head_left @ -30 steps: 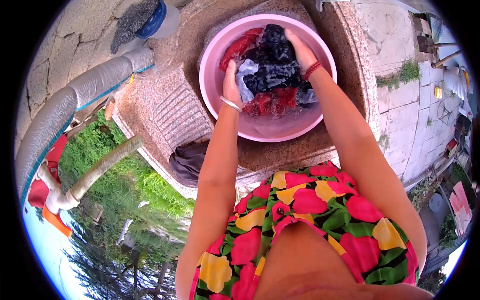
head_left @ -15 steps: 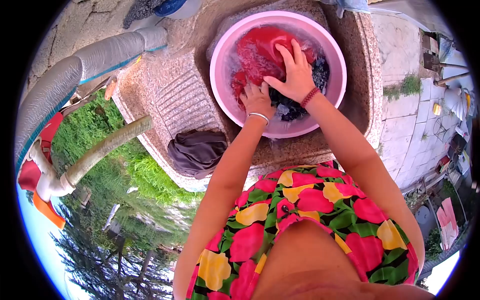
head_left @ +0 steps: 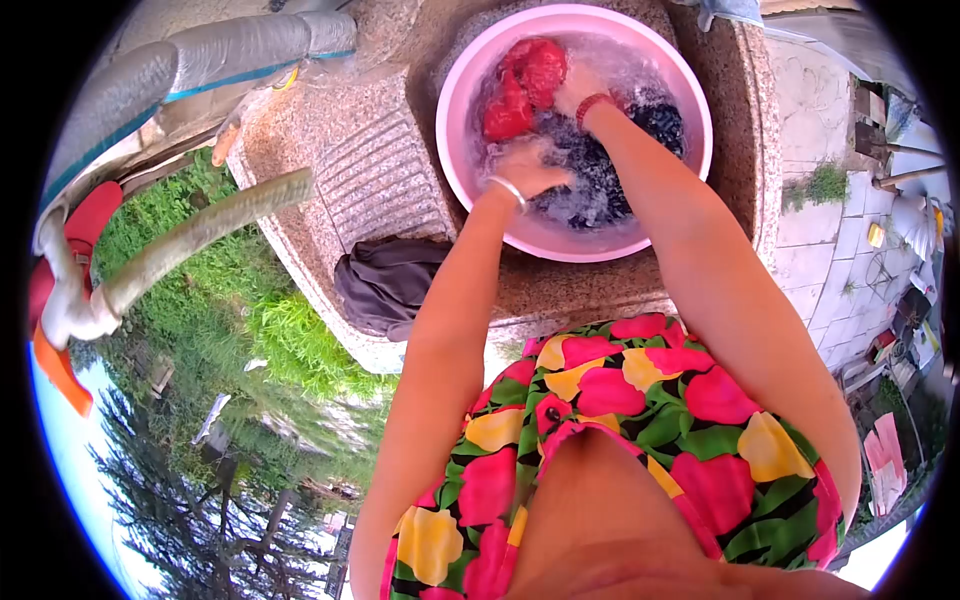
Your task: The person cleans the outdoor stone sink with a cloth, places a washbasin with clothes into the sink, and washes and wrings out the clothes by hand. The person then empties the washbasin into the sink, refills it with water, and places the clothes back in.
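A person's two wet hands work in a pink basin (head_left: 580,246) of churning water. The red cloth (head_left: 535,78) puffs up above the surface, looking soft and limp; soaked, it is likely heavier than it seems, slippery, and hardly fragile. A bunched fold, taken well in from the edge with the whole hand, should hold better than a pinch. The cloth lies just left of the right hand (head_left: 578,88), close against it, and just beyond the left hand (head_left: 530,166). The right hand's fingers dip out of sight, so whether they grip the fabric cannot be told. The left hand's thumb stands apart, pointing right, but blur and foam hide its fingertips, leaving its hold uncertain. Dark cloth (head_left: 590,182) spreads through the water to the left hand's right, partly beneath the right forearm. Outside the basin, a dark garment (head_left: 390,285) lies crumpled beside the left forearm, below a ribbed slab (head_left: 382,185).
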Available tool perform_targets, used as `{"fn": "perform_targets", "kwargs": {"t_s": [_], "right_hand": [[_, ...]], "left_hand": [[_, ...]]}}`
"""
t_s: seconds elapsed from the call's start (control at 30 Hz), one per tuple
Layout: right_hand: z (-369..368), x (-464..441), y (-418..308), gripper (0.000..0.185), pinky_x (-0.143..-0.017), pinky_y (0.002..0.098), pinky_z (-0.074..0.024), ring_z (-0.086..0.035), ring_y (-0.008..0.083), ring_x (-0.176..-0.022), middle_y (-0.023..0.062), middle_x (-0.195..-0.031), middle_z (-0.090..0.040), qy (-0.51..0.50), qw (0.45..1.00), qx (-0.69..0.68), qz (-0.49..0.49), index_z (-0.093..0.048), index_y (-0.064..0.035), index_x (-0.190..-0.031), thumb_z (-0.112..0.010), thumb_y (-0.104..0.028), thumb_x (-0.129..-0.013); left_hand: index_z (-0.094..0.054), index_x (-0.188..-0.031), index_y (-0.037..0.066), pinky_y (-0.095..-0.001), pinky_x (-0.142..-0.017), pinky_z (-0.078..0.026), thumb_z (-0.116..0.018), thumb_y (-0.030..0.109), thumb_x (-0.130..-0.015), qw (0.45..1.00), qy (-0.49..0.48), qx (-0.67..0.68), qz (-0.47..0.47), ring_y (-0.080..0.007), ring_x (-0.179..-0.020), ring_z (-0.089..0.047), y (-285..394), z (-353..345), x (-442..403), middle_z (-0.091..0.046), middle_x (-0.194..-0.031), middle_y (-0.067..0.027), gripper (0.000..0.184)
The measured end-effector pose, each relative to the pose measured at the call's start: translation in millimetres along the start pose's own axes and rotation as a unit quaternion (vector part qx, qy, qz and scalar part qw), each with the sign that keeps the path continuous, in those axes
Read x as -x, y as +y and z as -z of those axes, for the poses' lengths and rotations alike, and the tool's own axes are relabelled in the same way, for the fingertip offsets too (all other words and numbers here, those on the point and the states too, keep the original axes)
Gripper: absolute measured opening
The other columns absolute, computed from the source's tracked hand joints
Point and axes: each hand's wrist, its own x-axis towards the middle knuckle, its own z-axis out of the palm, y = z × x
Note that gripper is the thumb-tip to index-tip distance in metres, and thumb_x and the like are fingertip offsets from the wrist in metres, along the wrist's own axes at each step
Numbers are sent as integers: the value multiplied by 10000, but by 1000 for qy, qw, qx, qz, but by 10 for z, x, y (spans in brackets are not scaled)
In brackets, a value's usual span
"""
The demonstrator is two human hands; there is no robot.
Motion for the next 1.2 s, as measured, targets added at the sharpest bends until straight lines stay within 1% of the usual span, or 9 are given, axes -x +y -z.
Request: {"fn": "perform_targets", "kwargs": {"t_s": [0.1, 0.23, 0.33, 0.57, 0.73, 0.83, 0.9, 0.97, 1.2], "right_hand": [[521, 586, -410, 271, -687, 325, -519, -645, 205, -738, 108, -854, -683, 24, 748, -633, -198, -666, 16, -930, -669, -195, -759], [1042, 1349, -1174, 247, -715, 286, -494, -627, 154, -756, 56, -832, -676, -15, 701, -711, -48, -674, 9, -896, -682, -183, -741], [1324, 1743, -1541, 208, -736, 278, -478, -624, 137, -808, 61, -903, -674, -25, 815, -576, 67, -641, -12, -934, -670, -136, -770], [1311, 2016, -1675, 283, -635, 410, -506, -627, 340, -664, 154, -697, -621, 136, 924, -244, 262, -593, -51, -716, -706, -310, -705], [1495, 1293, -682, 461, -729, 410, -533, -662, 324, -794, 182, -809, -672, 140, 979, -120, -82, -657, -72, -907, -553, -509, -808], [1543, 1218, -535, 534, -831, 456, -478, -590, 371, -991, 204, -1164, -551, 215, 941, -131, -228, -503, -70, -1177, -670, -359, -760], [1442, 1224, -357, 618, -900, 466, -417, -509, 357, -1104, 174, -1232, -471, 332, 937, 7, -107, -449, -105, -1242, -712, -289, -715], [1345, 1270, -398, 651, -963, 490, -350, -441, 339, -1182, 164, -1302, -431, 286, 956, -29, 51, -440, -203, -1309, -697, -337, -727], [782, 1055, -362, 630, -1053, 535, -260, -237, 372, -1346, 134, -1440, -307, 33, 994, 100, 4, -486, -194, -1319, -611, -499, -783]], "left_hand": [[-308, -1384, -62, -514, -939, -407, -538, 599, -820, 785, 156, 598, 39, -327, -1226, -453, 129, 206, 335, -481, -1269, -236, 899], [-319, -1374, 3, -541, -1013, -353, -482, 653, -821, 589, 31, 770, 241, -411, -1272, -381, 711, 353, 703, -347, -1407, -218, 869], [-410, -1324, 17, -472, -1018, -392, -474, 534, -892, 662, 47, 735, -141, -308, -1230, -460, 359, 282, 415, -490, -1311, -153, 677], [-452, -1284, 11, -448, -957, -453, -536, 344, -906, 660, 55, 741, -112, -285, -1135, -537, 839, 377, 974, -537, -1248, -143, 511], [-520, -1209, -17, -388, -903, -496, -603, 39, -831, 785, 177, 586, -97, -244, -987, -619, 850, 312, 890, -610, -1123, -123, 391], [-558, -1163, -39, -351, -851, -498, -632, 43, -793, 865, 263, 399, -155, -243, -927, -630, 882, 246, 790, -638, -1074, -131, 386], [-517, -1188, -67, -373, -903, -461, -694, 120, -741, 958, 270, 48, -89, -319, -1012, -590, 746, 319, 614, -579, -1137, -224, 515], [-303, -1330, -8, -455, -1025, -340, -754, 182, -682, 930, 352, -104, 34, -505, -1245, -304, 541, 14, 368, -146, -1397, -358, 812], [-471, -1241, 128, -563, -1084, -228, -764, 278, -646, 894, 262, -360, 41, -523, -1274, -261, 196, -122, -255, -271, -1396, -302, 680]]}}
